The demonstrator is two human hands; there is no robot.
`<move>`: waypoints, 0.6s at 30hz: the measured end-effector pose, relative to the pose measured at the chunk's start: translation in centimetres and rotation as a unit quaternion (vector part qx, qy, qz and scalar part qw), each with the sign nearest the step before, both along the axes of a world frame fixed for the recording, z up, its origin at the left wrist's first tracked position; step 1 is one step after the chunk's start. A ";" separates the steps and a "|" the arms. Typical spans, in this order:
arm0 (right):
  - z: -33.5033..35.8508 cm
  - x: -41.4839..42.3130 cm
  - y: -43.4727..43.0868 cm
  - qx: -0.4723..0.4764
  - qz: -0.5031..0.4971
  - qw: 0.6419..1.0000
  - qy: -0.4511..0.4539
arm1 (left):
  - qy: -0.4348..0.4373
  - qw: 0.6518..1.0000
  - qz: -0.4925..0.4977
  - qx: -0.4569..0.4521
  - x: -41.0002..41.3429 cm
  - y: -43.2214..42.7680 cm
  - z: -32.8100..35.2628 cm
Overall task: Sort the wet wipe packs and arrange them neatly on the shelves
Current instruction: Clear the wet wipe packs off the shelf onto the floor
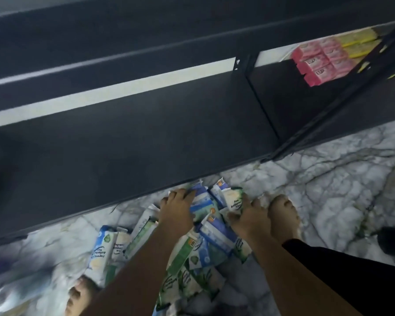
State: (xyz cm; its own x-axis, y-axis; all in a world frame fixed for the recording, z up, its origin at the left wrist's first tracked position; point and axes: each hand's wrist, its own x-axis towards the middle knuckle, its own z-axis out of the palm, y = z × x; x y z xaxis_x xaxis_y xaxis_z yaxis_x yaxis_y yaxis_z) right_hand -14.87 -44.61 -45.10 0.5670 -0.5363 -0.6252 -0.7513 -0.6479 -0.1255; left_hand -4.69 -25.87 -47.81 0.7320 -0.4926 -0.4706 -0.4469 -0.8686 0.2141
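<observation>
Down low, a pile of blue, green and white plastic wet wipe packs (187, 256) lies on the grey-veined white marble floor (328, 179). Left hand (177, 210) fingers bend over a blue pack (202, 199), grip unclear in the blur; right hand (249, 218) fingers pinch a white-green pack (234, 198). Beyond, a black metal shelf (146, 137), with pink boxes (322, 62) far right.

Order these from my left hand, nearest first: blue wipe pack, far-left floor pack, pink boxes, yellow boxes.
From the left hand:
1. Blue wipe pack, under its fingers.
2. Far-left floor pack, to its left.
3. Pink boxes, shelf, upper right.
4. Yellow boxes, just beyond the pink ones.
</observation>
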 end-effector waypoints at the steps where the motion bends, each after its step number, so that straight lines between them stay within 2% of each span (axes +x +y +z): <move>1: -0.3 0.0 -0.1 -0.002 0.009 1.000 -0.005 | -0.002 1.000 0.002 -0.005 0.0 0.0 -0.2; 6: -0.6 0.1 0.1 -0.036 0.028 0.998 -0.030 | -0.008 0.998 0.036 -0.044 -0.8 0.0 0.1; 11: 1.8 -0.2 1.4 -0.045 0.042 0.997 -0.048 | -0.019 0.996 0.056 -0.060 -1.9 0.7 3.1; 18: 9.6 1.1 3.8 -0.053 0.062 0.977 -0.199 | -0.067 0.987 0.066 -0.130 -2.5 2.4 11.2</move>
State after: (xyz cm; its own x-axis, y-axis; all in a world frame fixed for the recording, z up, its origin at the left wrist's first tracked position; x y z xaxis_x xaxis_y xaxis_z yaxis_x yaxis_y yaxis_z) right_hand -13.75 -40.83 -35.45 0.8186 -0.4976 -0.2868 -0.5713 -0.7567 -0.3177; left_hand -7.22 -23.42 -36.63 0.8453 -0.4797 -0.2354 -0.3720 -0.8446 0.3851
